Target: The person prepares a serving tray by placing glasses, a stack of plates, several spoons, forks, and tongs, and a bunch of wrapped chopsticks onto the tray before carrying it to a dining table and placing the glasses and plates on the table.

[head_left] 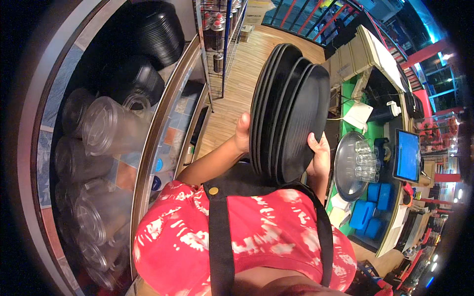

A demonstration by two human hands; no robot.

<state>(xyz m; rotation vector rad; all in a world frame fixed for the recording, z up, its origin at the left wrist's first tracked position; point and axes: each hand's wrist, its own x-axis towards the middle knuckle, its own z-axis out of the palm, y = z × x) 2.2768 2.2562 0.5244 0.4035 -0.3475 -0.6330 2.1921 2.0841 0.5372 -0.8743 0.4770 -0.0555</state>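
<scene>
From over here, ribbed clear plastic tubs (101, 126) crowd the far left, below two nested stacks of black containers (158, 34). Next comes one wire rack (225, 54). The left hand (242, 132), partly curled, its fingers hidden, braces several matt, oval black plates (302, 118), held nearly upright before the chest; the right hand (318, 152) clasps them opposite, thumb on the grooved front one. Rightward, one round metal tray (348, 170) carries clustered glasses (366, 160) on the tabletop (348, 89), near smooth blue boxes (363, 213) and one screen (408, 154).
</scene>
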